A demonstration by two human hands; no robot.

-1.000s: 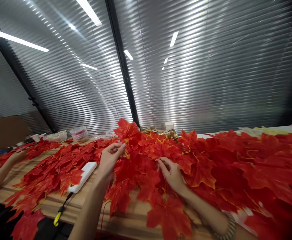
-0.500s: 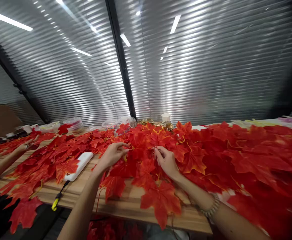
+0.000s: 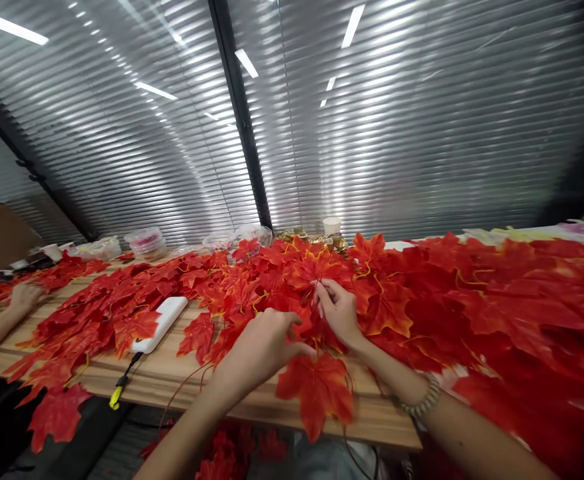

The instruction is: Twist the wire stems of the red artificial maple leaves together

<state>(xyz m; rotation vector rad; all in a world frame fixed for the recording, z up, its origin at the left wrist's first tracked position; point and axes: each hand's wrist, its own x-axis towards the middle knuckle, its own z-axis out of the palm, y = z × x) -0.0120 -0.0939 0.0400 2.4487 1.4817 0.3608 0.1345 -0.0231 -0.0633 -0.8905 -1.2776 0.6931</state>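
My right hand (image 3: 338, 311) is closed in a pinch over the middle of the table, with what looks like a thin red string between its fingertips. My left hand (image 3: 267, 341) is lower and to the left, its thumb and forefinger apart. Its thumb tip is close to the top of a red-orange artificial maple leaf (image 3: 317, 393), which hangs toward the table's front edge. More maple leaves (image 3: 282, 267) with yellow stems are heaped behind both hands. A loose red cord (image 3: 185, 383) runs past my left forearm.
A white power bank (image 3: 165, 323) with a black-and-yellow strap lies to the left on the wooden table (image 3: 242, 400). Plastic tubs (image 3: 145, 243) and a paper cup (image 3: 331, 226) stand at the back. Another person's hand (image 3: 25, 298) is at far left. Leaves (image 3: 512, 300) cover the right side.
My left hand has come right and down toward the hanging leaf, its fingers apart. My right hand has barely shifted and keeps its pinch. The other person's hand has moved left.
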